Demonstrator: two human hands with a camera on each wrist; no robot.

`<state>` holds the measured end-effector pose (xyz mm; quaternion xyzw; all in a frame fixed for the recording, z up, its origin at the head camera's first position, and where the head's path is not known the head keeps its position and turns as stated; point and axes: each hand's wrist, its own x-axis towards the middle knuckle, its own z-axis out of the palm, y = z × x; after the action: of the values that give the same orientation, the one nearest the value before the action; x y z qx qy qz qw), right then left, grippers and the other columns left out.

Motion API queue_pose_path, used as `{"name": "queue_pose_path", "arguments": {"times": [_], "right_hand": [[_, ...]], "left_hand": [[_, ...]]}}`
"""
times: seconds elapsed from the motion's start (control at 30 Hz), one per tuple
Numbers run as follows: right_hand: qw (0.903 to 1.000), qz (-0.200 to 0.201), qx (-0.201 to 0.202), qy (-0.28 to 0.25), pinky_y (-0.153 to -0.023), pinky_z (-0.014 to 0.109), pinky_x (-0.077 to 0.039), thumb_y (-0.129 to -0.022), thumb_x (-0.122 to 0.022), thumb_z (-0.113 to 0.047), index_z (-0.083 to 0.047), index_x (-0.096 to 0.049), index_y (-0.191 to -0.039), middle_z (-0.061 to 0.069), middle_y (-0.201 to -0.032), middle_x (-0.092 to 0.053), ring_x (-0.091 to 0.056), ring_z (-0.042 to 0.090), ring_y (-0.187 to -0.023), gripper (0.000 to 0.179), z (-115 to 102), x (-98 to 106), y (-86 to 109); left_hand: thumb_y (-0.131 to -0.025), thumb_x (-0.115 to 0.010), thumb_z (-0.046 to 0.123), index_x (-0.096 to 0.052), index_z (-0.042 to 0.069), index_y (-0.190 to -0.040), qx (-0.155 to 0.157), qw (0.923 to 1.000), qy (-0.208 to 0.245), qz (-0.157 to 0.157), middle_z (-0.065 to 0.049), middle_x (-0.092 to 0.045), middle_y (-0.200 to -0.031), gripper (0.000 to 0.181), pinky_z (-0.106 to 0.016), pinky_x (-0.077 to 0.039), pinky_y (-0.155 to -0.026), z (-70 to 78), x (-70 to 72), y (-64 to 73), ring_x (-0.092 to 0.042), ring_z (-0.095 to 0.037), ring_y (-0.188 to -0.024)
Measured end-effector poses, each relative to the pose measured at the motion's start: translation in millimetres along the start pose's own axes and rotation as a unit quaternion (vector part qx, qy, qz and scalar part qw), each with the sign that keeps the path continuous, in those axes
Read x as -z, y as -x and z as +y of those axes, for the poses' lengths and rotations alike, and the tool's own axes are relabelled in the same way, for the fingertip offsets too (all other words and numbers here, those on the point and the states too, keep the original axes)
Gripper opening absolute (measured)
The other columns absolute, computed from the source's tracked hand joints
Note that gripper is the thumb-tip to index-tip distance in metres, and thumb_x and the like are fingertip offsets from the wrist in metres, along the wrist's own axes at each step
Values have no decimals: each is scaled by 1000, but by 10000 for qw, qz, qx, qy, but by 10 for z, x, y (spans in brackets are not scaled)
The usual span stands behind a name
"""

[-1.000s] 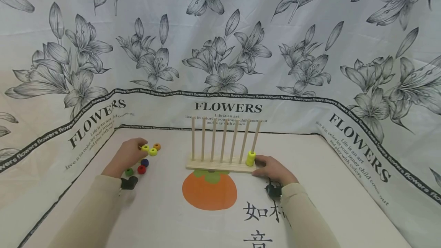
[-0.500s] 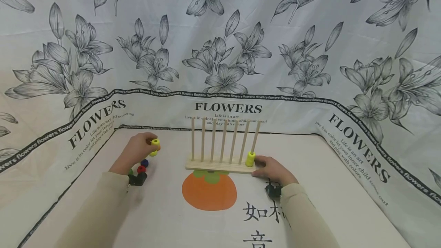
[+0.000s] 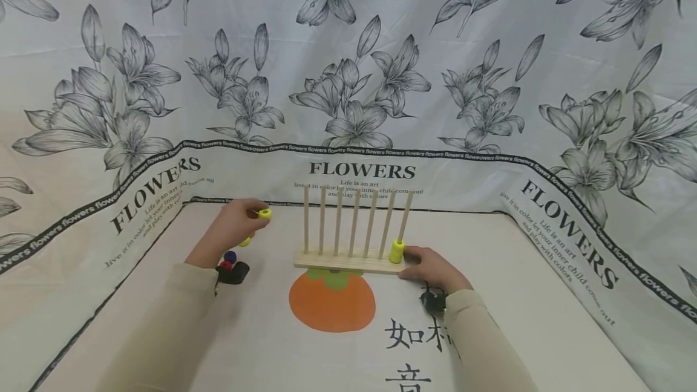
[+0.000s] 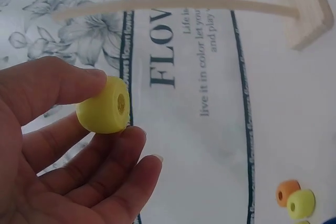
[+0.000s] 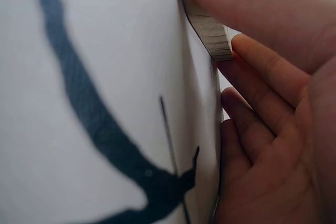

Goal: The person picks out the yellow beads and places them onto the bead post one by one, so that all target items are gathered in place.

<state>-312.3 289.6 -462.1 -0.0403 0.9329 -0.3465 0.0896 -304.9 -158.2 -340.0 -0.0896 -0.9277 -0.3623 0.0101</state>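
Observation:
My left hand [image 3: 231,228] is raised above the table and pinches a yellow bead [image 4: 101,109] between thumb and index finger. The bead's hole faces away from the palm in the left wrist view. To the right stands a wooden peg rack [image 3: 337,262] with a row of several upright pegs. Yellow beads [image 3: 397,251] are stacked at the bottom of its rightmost peg; the other pegs are bare. My right hand [image 3: 432,267] grips the right end of the rack's base, seen as a wooden corner [image 5: 210,35] between thumb and fingers in the right wrist view.
Loose beads lie under and beside the left forearm: a blue bead [image 3: 230,256], a red bead [image 3: 225,265], a yellow bead [image 4: 301,204] and an orange bead [image 4: 286,191]. A flower-printed cloth [image 3: 354,107] rises behind the table.
My left hand has lifted the yellow bead from among the loose beads and carried it right and away from me, towards the rack. The right hand has stayed at the rack's end.

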Motion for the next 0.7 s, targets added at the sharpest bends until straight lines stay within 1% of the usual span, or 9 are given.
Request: {"name": "queue_pose_path", "arguments": {"times": [0.1, 0.2, 0.3, 0.4, 0.5, 0.7], "right_hand": [[10000, -17, 53, 37, -114, 61, -25, -72, -82, -42, -17, -48, -144, 12, -151, -43, -32, 40, -142, 83, 1, 1, 1], [10000, -24, 67, 5, -115, 61, -25, -72, -82, -41, -17, -49, -143, 12, -151, -43, -32, 39, -142, 82, -2, 3, -2], [10000, -6, 76, -25, -115, 61, -25, -72, -82, -40, -18, -49, -143, 11, -150, -44, -32, 39, -142, 81, 6, 4, -8], [9999, 9, 118, -15, -114, 62, -26, -72, -82, -40, -17, -49, -143, 12, -150, -44, -33, 40, -142, 82, 21, 4, -18], [10000, 10, 68, -49, -114, 61, -26, -71, -83, -41, -17, -49, -143, 12, -150, -44, -33, 40, -142, 83, 25, 5, -22], [10000, -37, 7, -49, -114, 61, -26, -70, -84, -43, -15, -47, -144, 13, -151, -43, -33, 40, -142, 87, 11, 6, -18]], "left_hand": [[-91, -65, 24, -61, 8, -127, -151, 9999, 2, 56, -15, -64, -121, 40, -37, -57, -82, 108, -15, 10, -61, -29, -107], [-91, -65, 23, -61, 8, -127, -295, 9995, 18, 85, -14, -65, -120, 39, -41, -56, -87, 199, -39, 5, -61, -29, -109], [-91, -65, 22, -61, 8, -127, -365, 9993, 95, 61, -12, -65, -119, 39, -42, -55, -90, 277, -67, -16, -62, -27, -107], [-90, -66, 21, -60, 7, -129, -452, 9988, 192, 22, -12, -65, -119, 41, -43, -54, -91, 343, -86, -29, -62, -27, -107], [-90, -66, 22, -59, 7, -130, -567, 9981, 234, -27, -12, -66, -120, 44, -43, -54, -90, 414, -97, -29, -62, -27, -108], [-90, -67, 23, -61, 10, -128, -775, 9964, 320, -102, -9, -66, -120, 41, -42, -55, -90, 591, -109, -25, -63, -25, -108]]}}
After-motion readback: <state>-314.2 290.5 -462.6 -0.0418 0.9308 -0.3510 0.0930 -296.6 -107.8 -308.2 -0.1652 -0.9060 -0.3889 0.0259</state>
